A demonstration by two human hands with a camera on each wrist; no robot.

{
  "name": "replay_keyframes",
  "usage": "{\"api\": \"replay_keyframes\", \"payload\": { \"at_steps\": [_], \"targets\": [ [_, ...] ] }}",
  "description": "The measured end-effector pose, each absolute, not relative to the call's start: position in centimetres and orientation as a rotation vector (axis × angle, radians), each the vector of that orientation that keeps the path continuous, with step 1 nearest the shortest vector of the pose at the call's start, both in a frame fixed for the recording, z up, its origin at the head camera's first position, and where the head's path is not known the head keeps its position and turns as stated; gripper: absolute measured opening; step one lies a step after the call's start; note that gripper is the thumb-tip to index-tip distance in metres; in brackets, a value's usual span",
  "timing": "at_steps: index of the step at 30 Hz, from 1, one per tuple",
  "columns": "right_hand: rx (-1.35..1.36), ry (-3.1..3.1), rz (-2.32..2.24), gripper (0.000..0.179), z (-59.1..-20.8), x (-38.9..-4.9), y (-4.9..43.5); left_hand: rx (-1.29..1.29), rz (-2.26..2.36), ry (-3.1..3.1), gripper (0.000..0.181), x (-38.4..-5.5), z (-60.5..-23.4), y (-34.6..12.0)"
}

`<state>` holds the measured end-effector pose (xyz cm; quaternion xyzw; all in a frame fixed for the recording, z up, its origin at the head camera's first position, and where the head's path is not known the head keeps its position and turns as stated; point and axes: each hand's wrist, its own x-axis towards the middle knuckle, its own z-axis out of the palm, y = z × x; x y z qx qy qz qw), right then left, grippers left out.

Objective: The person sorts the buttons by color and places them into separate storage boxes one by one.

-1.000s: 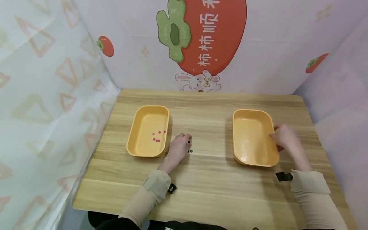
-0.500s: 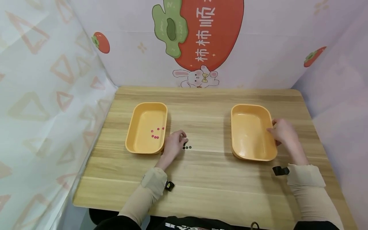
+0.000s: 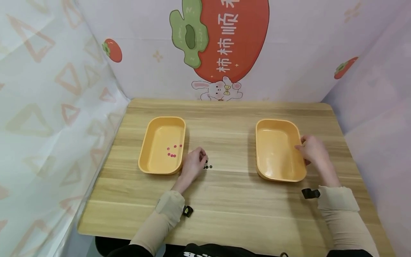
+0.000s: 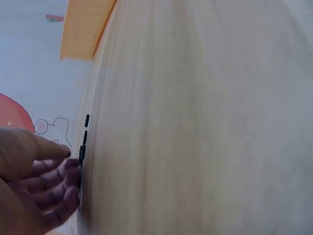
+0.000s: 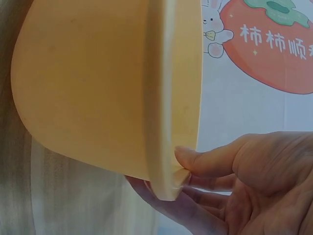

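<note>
My left hand (image 3: 192, 162) hovers low over several small black discs (image 3: 207, 167) on the table. Its fingers bend loosely beside the discs (image 4: 82, 154) in the left wrist view, with the thumb apart from them. A dark spot shows at the thumb tip; whether it is a disc is too unclear to tell. With my right hand (image 3: 314, 151) I grip the right rim of an orange-yellow plastic bin (image 3: 280, 178). The right wrist view shows the thumb inside the bin's wall (image 5: 98, 98) and the fingers outside. Nothing is visible inside this bin.
A matching orange-yellow bin (image 3: 144, 157) stands to the left, close to my left hand, with several small pink-red discs (image 3: 171, 155) in it. Both bins rest on a wooden table (image 3: 231, 207). Printed cloth walls (image 3: 144, 75) enclose its back and sides.
The left hand has drawn slightly left and its fingers have shifted over the black discs, more of which show now than a second ago. My right hand keeps its grip on the bin.
</note>
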<state>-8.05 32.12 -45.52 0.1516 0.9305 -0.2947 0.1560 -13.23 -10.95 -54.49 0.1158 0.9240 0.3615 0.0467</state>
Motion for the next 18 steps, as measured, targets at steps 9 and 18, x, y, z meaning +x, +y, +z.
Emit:
{"api": "replay_keyframes", "payload": {
  "at_steps": [9, 18],
  "targets": [
    [0.396, 2.518, -0.955, 0.06, -45.0, -8.6, 32.6, 0.457, 1.498, 2.694, 0.007, -13.1, -54.0, -10.5],
    [0.397, 2.495, -0.994, 0.06, -45.2, -8.5, 32.9, 0.457, 1.618, 2.486, 0.014, -13.3, -53.3, -9.3]
  ]
}}
